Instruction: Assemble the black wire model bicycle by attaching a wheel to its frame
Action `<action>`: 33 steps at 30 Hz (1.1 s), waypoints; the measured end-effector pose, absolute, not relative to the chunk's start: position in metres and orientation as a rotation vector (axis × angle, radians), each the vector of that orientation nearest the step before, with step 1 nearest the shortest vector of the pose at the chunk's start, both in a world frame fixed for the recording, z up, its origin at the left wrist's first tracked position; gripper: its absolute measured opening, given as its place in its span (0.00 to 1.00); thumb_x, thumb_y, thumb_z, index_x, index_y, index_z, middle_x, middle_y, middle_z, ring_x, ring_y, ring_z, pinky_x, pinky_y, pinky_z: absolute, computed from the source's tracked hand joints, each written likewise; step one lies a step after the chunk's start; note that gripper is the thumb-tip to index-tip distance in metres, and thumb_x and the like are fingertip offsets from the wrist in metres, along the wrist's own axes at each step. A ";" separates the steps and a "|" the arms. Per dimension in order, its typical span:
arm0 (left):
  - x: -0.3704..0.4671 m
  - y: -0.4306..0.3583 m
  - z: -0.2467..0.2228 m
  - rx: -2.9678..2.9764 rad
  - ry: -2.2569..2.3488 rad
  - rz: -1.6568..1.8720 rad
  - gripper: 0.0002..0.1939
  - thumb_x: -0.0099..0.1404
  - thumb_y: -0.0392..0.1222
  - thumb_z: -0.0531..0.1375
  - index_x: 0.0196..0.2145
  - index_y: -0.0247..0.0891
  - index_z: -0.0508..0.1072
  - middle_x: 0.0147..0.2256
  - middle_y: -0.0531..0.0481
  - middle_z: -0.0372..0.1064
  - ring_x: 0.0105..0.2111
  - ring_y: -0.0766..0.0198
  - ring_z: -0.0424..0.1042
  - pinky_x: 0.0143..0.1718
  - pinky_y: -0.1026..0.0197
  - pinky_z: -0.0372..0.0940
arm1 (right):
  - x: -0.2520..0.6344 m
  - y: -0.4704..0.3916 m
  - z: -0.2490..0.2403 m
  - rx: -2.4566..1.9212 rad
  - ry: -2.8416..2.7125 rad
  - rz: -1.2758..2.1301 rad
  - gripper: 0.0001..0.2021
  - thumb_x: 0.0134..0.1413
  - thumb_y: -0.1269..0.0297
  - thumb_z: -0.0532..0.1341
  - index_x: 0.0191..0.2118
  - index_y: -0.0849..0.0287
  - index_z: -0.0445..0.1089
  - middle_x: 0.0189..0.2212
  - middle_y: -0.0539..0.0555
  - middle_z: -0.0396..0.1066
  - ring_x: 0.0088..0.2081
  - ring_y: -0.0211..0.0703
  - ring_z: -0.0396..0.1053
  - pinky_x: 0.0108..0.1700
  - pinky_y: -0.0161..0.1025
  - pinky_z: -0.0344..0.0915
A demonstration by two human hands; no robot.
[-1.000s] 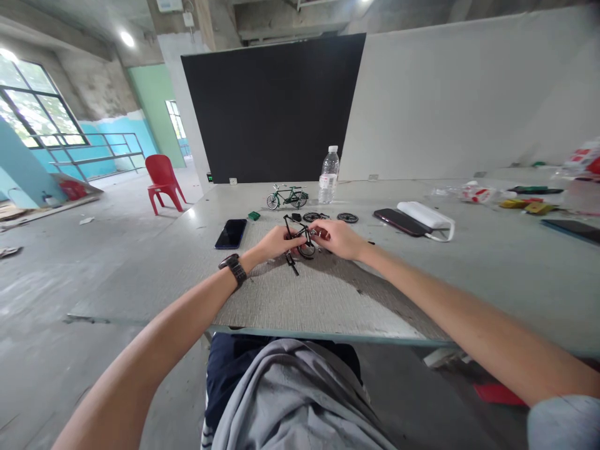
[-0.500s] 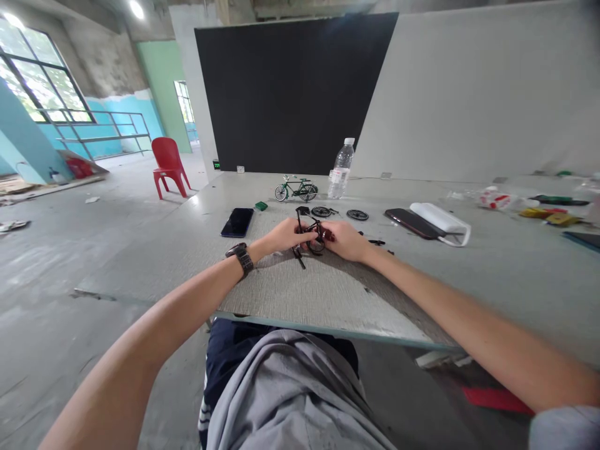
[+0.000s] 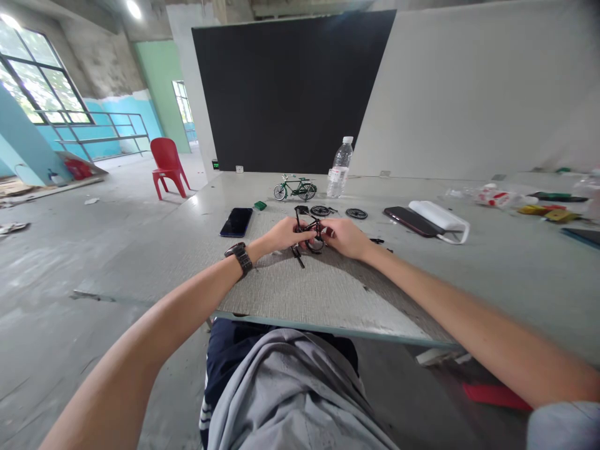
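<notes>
Right now I have both hands closed on the black model bicycle frame [image 3: 307, 230], held just above the table [image 3: 328, 294] at mid-front: my left hand [image 3: 280, 235] pinches the frame's near side, my right hand [image 3: 344, 238] grips the other end by the small wheel. I judge this as the fitting step of assembling the miniature, with a part being seated on the frame. Two loose wheels [image 3: 320, 211] lie just beyond, near the finished green model bicycle [image 3: 295, 187]. The next move, I think, needs steady, fine fingertip alignment.
</notes>
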State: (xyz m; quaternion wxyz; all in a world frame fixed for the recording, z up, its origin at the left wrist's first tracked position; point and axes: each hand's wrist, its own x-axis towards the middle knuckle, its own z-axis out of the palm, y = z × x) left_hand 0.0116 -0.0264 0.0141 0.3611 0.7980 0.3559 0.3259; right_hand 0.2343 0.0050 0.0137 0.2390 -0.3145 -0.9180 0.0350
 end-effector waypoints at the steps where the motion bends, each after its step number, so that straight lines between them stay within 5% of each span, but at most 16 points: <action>1: 0.012 -0.026 0.014 2.053 0.911 0.841 0.17 0.68 0.52 0.61 0.32 0.34 0.77 0.30 0.47 0.77 0.29 0.63 0.77 0.32 0.63 0.67 | 0.235 0.005 0.014 -0.863 -2.521 0.080 0.07 0.59 0.66 0.55 0.29 0.57 0.66 0.30 0.56 0.72 0.30 0.46 0.66 0.34 0.40 0.56; 33: 0.013 -0.031 0.018 2.021 0.944 0.833 0.16 0.69 0.50 0.61 0.33 0.33 0.77 0.32 0.45 0.78 0.30 0.63 0.77 0.32 0.62 0.67 | 0.236 0.011 0.007 -0.853 -2.549 0.089 0.08 0.58 0.67 0.56 0.27 0.56 0.65 0.27 0.55 0.70 0.29 0.45 0.64 0.34 0.39 0.55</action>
